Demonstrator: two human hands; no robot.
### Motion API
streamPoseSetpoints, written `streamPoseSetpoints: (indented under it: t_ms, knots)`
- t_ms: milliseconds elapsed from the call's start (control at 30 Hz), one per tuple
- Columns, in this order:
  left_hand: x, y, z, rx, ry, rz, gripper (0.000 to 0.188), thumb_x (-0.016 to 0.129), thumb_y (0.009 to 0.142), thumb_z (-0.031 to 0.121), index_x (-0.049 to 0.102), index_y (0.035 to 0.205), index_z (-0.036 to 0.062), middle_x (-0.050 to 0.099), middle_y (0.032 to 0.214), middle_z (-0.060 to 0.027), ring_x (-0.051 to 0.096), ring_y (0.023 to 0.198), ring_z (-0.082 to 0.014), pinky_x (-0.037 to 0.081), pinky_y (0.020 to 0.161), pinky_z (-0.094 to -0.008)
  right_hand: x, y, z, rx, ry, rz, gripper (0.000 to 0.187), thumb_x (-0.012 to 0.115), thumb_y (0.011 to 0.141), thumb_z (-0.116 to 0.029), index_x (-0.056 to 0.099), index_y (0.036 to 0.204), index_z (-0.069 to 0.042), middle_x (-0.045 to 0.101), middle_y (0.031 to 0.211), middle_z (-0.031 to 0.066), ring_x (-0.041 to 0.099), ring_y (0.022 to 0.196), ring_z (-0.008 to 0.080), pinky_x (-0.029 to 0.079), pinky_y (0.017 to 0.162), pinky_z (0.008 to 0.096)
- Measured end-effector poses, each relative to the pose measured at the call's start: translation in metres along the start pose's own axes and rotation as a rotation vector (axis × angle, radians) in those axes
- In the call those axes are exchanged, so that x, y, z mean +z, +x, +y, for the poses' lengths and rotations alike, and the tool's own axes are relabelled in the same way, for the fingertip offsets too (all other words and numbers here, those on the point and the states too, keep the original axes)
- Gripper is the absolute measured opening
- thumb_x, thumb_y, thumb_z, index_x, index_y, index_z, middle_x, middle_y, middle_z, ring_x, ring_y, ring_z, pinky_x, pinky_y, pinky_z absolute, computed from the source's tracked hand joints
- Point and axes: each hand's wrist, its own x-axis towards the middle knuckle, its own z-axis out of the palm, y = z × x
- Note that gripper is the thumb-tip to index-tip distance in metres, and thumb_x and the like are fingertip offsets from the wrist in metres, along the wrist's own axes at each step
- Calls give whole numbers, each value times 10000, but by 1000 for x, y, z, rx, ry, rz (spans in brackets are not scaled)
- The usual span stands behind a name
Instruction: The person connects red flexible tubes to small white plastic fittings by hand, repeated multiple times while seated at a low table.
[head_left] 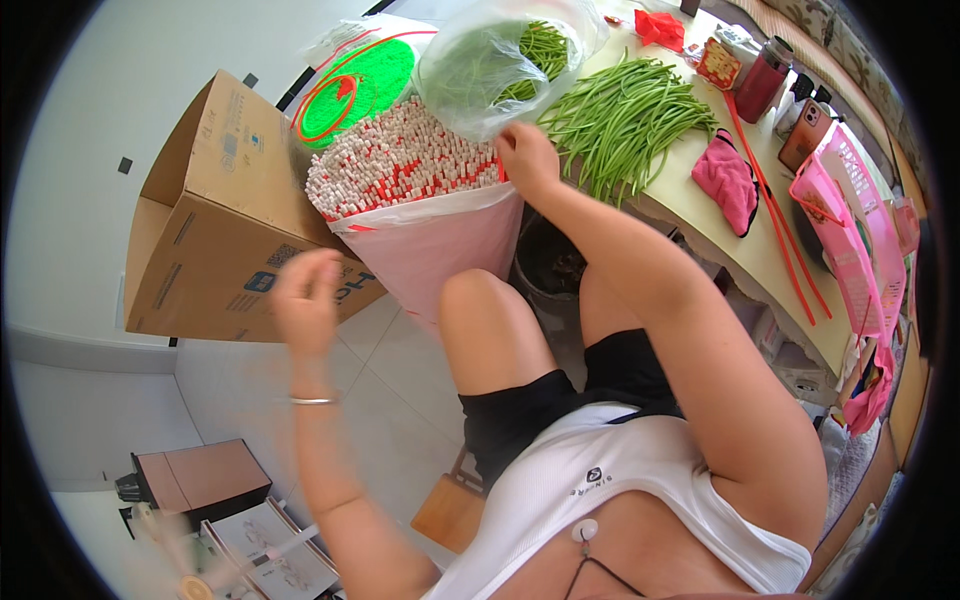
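Note:
A large pink-and-white sack [430, 245] stands in front of my knees, packed with many thin red sticks with whitish ends [400, 165]. My right hand [528, 155] is at the sack's right rim, its fingers pinched together. A bit of red shows just below its fingertips, but what they hold is unclear. Above that hand is a clear plastic bag [465, 75] with thin green stems [543, 60] inside. A loose pile of long green stems [630, 120] lies beside it on the table. My left hand [305, 290], blurred by motion, is raised left of the sack, before a cardboard box.
The open cardboard box [225, 215] stands at left. Behind the sack is a bright green bundle with a red band [360, 90]. The pale table [690, 215] holds a flask [765, 80], phone [805, 135], pink cloth [727, 183], red strips [765, 190] and pink basket [845, 230]. A dark bin [545, 265] sits between my knees.

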Motion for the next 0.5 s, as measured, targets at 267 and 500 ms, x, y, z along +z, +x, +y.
streamPoseSetpoints:
  t_ms: [267, 500]
  knots:
    - [165, -62, 47, -639, -1196, -511, 355, 625, 971, 193, 603, 1229, -49, 702, 1084, -178, 704, 899, -248, 564, 854, -359, -171, 63, -221, -397, 525, -21, 188, 547, 1000, -107, 623, 1016, 65, 665, 882, 130, 664, 717, 168, 549, 616, 274]
    - [232, -48, 74, -801, -2005, -540, 582, 603, 979, 295, 415, 1370, -93, 546, 1368, -247, 512, 1297, -393, 449, 1072, -480, -344, 69, -157, -377, 876, 36, 161, 572, 986, -91, 633, 1014, 56, 691, 983, 182, 699, 908, 262, 580, 814, 359]
